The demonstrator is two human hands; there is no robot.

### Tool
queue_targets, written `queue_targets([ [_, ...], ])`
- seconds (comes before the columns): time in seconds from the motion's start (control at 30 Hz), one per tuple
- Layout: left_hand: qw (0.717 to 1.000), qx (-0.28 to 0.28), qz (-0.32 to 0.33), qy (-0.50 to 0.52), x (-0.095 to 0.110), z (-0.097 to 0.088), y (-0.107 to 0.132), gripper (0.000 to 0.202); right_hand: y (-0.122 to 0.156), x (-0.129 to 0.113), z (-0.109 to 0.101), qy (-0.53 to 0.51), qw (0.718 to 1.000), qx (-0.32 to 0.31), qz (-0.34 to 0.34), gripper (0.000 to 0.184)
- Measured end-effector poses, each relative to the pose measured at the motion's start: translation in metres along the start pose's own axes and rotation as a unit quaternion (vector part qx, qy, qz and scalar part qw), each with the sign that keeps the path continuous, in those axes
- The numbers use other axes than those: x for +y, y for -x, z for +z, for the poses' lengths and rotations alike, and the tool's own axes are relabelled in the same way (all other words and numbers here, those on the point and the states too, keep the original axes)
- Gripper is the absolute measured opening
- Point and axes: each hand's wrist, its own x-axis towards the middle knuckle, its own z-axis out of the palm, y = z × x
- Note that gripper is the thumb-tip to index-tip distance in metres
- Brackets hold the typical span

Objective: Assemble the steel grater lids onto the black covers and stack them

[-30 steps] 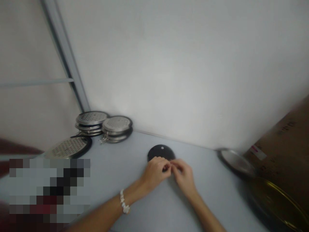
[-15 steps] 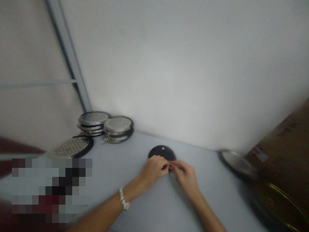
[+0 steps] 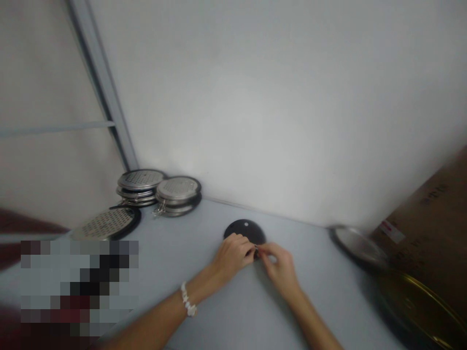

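Okay, here's what you've got: your left hand (image 3: 232,255) and right hand (image 3: 280,270) are close together over the near edge of a black disc (image 3: 245,229), which lies flat on a pale gray table (image 3: 233,311) and has one small light dot near its far edge. Your fingers on both hands are pressed together, pinching a tiny metal bit (image 3: 256,248) right between your fingertips. It's too small to tell what it is. Your hands hide the near part of the disc. There's a white beaded bracelet (image 3: 188,300) on your left wrist.

Over by the corner, up and left of you, are two stacks of perforated steel lids (image 3: 139,179) with clips (image 3: 159,210) on the side, plus a perforated lid with a black rim (image 3: 107,223) lying just in front. On the right, a steel pan (image 3: 357,245) sits beside a dark round pot with a gold rim (image 3: 416,306), both up against a cardboard box (image 3: 426,214). The box has dark printing, but it's too blurry to read, and the white and red label (image 3: 391,231) is no better. A pixelated patch (image 3: 78,287) covers your lower left view.
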Motion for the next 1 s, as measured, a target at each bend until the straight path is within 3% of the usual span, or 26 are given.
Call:
queue_targets([
  [0.27, 0.998, 0.010, 0.039, -0.044, -0.001, 0.003, 0.001, 0.014, 0.001, -0.003, -0.002, 0.012, 0.999, -0.029, -0.024, 0.023],
  [0.43, 1.000, 0.009, 0.015, -0.026, 0.002, -0.001, 0.001, 0.012, 0.000, -0.007, -0.001, -0.012, 1.000, -0.026, 0.008, 0.019],
  [0.57, 0.992, 0.051, -0.049, 0.105, 0.008, -0.010, -0.002, 0.012, -0.003, -0.005, 0.002, -0.099, 0.989, 0.028, 0.110, 0.020],
  [0.67, 0.960, 0.065, -0.106, 0.250, 0.012, -0.015, -0.007, 0.011, -0.006, -0.002, -0.001, -0.163, 0.970, 0.066, 0.167, 0.026],
  [0.83, 0.918, 0.023, -0.138, 0.370, 0.008, -0.016, -0.013, 0.012, -0.012, 0.002, -0.011, -0.201, 0.958, 0.068, 0.191, 0.031],
  [1.0, 0.888, -0.002, -0.120, 0.444, 0.006, -0.015, -0.013, 0.014, -0.011, 0.002, -0.010, -0.234, 0.952, 0.052, 0.193, 0.030],
])
